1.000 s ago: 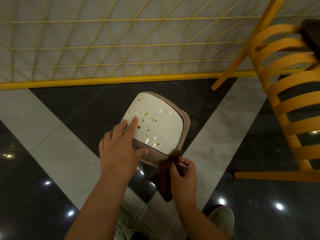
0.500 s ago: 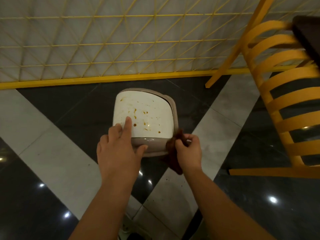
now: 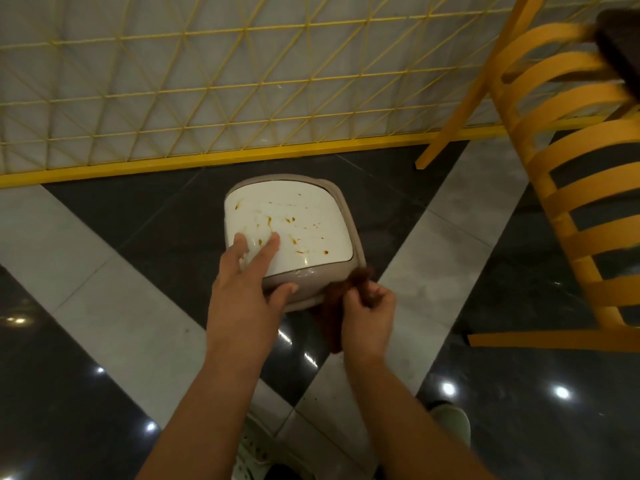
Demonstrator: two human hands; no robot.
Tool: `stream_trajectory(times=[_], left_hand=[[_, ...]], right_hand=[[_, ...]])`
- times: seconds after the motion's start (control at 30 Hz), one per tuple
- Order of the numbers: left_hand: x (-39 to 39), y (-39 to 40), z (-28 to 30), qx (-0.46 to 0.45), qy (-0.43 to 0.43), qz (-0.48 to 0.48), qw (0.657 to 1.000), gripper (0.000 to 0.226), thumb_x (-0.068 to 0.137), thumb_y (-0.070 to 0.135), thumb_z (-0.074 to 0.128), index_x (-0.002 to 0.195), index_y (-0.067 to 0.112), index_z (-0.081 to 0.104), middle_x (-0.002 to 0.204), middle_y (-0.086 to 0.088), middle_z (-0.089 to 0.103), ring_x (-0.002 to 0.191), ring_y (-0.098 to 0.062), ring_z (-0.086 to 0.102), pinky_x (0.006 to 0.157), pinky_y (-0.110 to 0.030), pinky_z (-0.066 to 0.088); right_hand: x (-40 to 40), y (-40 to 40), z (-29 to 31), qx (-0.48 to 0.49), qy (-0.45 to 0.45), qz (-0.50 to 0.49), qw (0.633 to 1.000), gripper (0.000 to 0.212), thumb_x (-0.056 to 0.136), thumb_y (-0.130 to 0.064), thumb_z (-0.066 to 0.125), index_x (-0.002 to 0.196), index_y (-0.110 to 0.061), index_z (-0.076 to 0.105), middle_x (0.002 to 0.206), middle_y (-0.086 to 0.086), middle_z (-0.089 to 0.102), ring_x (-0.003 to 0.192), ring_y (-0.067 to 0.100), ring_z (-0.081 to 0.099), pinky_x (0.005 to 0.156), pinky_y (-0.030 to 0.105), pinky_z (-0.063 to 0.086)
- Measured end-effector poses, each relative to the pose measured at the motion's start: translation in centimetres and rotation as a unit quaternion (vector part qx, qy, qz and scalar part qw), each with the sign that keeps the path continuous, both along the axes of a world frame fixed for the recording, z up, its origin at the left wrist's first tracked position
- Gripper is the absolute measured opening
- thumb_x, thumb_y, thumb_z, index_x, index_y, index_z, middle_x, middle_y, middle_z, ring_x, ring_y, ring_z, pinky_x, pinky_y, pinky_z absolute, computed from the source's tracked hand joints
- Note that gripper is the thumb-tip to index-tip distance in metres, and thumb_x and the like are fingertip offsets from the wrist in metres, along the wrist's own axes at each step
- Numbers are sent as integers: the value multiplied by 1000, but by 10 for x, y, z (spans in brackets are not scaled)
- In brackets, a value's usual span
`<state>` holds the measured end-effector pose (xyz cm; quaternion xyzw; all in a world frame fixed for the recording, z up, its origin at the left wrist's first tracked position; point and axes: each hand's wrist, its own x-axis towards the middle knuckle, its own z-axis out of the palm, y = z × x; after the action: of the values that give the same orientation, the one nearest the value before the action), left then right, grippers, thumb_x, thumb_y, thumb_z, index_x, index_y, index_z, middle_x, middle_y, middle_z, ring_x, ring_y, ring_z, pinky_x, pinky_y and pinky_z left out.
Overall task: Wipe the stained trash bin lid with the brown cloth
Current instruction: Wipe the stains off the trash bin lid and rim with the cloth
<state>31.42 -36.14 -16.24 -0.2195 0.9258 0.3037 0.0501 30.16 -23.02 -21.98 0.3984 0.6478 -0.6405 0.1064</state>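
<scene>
A small trash bin stands on the dark floor, its white lid (image 3: 304, 223) speckled with brown stains inside a beige rim (image 3: 355, 230). My left hand (image 3: 247, 292) grips the bin's near left corner, fingers spread on the lid and thumb against the front rim. My right hand (image 3: 369, 317) holds the brown cloth (image 3: 334, 306) bunched at the bin's near right corner, just touching the rim; part of the cloth hangs below my fingers.
A yellow slatted chair (image 3: 581, 188) stands close on the right, one leg (image 3: 460, 109) slanting down behind the bin. A yellow wire-grid partition (image 3: 207, 98) runs along the back. My shoes (image 3: 450, 420) show at the bottom on glossy dark and grey floor tiles.
My right hand rose with the cloth from below the bin to its near right corner. My left hand's fingers spread wider on the lid.
</scene>
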Motion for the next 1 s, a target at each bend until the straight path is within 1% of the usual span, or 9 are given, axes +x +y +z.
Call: stream_trajectory(times=[0.13, 0.27, 0.4, 0.47, 0.6, 0.77, 0.83, 0.9, 1.0], left_hand=[[1, -2, -1, 4, -1, 1, 1000, 69, 83, 35, 67, 138, 52, 30, 152, 9, 14, 139, -20, 24, 107, -45, 38], [0, -2, 0, 17, -1, 2, 1000, 70, 82, 33, 68, 138, 52, 30, 152, 10, 14, 139, -19, 24, 106, -44, 38], [-1, 0, 1, 29, 1, 9, 1000, 71, 81, 29, 70, 138, 50, 33, 151, 11, 14, 139, -19, 24, 107, -44, 38], [-1, 2, 2, 36, 4, 15, 999, 71, 81, 28, 70, 137, 50, 33, 151, 10, 15, 139, -18, 23, 107, -43, 38], [-1, 5, 4, 32, -1, 20, 999, 70, 83, 28, 68, 138, 50, 32, 152, 10, 13, 140, -18, 21, 106, -42, 37], [0, 10, 7, 21, -14, 8, 1000, 69, 84, 34, 65, 139, 52, 27, 152, 9, 12, 139, -21, 22, 104, -43, 38], [0, 17, 9, -4, -30, -18, 999, 68, 86, 42, 59, 140, 54, 20, 151, 8, 12, 137, -23, 22, 103, -44, 37], [-1, 23, 11, -95, -37, -62, 993, 64, 88, 51, 50, 143, 51, 17, 150, 0, 17, 135, -25, 25, 107, -45, 30], [-4, 22, 12, -163, 10, -97, 982, 61, 85, 54, 52, 141, 46, 29, 146, -2, 24, 136, -24, 20, 109, -44, 19]], right_hand=[[33, -30, -4, -50, -55, -39, 996, 16, 90, -12, 63, 99, -24, 56, 99, -4, 64, 89, 9, 60, 71, 20, 46], [7, 3, -3, -41, -37, -127, 990, 14, 92, -20, 61, 99, -30, 57, 103, -4, 63, 95, 13, 60, 86, 33, 50], [-25, 27, 8, -35, 8, -64, 997, 15, 92, -23, 62, 102, -33, 59, 98, -12, 62, 92, 7, 60, 89, 32, 52], [-27, 17, 8, -50, 6, -48, 998, 17, 92, -19, 61, 103, -32, 58, 103, -6, 65, 95, 11, 62, 86, 30, 53], [-2, -16, 3, -74, -21, -107, 991, 20, 93, -16, 58, 105, -30, 51, 109, -2, 61, 100, 15, 60, 88, 34, 51], [6, -18, 3, -82, -44, -52, 994, 20, 90, -10, 58, 103, -23, 52, 102, 3, 63, 95, 18, 62, 89, 37, 52], [-14, 0, 3, -53, -47, -33, 997, 18, 88, -12, 58, 102, -20, 53, 100, 7, 64, 93, 21, 63, 85, 37, 54], [-36, 20, 6, -35, -55, 12, 998, 14, 87, -15, 60, 97, -22, 53, 100, 8, 65, 91, 22, 64, 84, 39, 54], [-57, 38, 11, -13, -67, 84, 994, 12, 88, -17, 60, 99, -20, 56, 99, 9, 66, 87, 21, 65, 77, 35, 55]])
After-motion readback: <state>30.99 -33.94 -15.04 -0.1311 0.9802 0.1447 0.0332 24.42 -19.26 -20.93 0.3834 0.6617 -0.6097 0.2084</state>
